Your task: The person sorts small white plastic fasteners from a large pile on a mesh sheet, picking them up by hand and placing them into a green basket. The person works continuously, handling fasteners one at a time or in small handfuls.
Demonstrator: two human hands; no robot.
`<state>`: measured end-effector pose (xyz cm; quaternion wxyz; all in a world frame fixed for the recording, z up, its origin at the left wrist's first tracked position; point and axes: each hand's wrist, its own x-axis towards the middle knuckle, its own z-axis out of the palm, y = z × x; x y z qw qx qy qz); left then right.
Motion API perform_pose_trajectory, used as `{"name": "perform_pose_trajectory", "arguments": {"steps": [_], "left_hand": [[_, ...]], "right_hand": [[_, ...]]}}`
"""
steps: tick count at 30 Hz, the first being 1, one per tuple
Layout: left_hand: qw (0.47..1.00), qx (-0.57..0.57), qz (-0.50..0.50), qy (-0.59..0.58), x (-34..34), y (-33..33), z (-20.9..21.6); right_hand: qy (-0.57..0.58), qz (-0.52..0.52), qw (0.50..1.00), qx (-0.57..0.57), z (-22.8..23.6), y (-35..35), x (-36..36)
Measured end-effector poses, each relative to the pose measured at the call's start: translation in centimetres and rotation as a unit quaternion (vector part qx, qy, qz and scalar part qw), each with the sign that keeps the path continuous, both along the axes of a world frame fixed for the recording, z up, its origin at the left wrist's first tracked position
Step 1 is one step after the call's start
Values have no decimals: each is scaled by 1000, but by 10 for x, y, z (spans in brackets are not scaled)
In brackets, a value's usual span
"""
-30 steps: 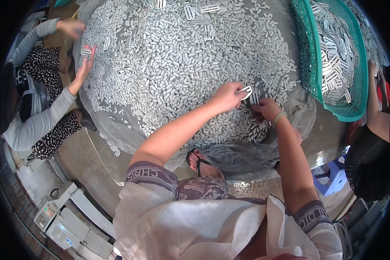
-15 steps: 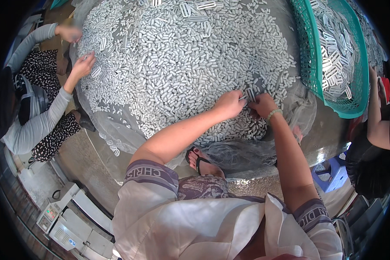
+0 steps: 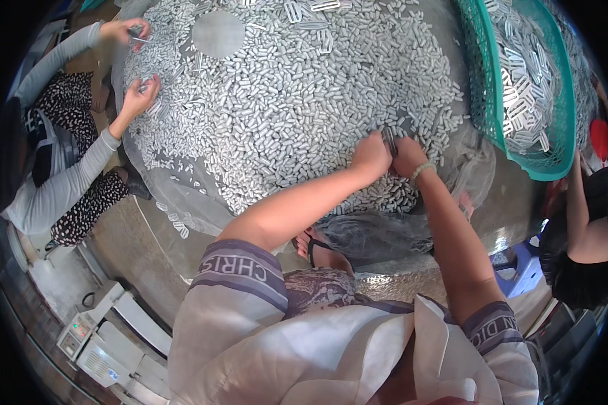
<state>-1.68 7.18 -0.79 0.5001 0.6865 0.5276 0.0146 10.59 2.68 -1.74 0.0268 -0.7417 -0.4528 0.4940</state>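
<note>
Round metal table (image 3: pixel 385 280) under clear plastic sheeting (image 3: pixel 182 202), heaped small white pieces (image 3: pixel 284 101), green mesh basket (image 3: pixel 483 81).

Well down and to the left of the left hand (image 3: pixel 370 156), at the lower left rim, a grey-white machine (image 3: pixel 98 337) stands on the floor. Its top carries a small pale control panel (image 3: pixel 74 331) with a few green and red spots, and a small blue label (image 3: pixel 110 372) sits on its lower casing. No packages or signs show anywhere else around the hands.
</note>
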Motion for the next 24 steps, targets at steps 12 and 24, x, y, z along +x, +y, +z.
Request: {"name": "perform_pose_trajectory", "arguments": {"steps": [12, 24], "left_hand": [[990, 13, -141, -12, -25, 55, 60], [956, -184, -69, -219, -31, 72, 79]], "right_hand": [[277, -180, 944, 3, 73, 33, -13], [365, -216, 901, 93, 115, 50, 10]]}}
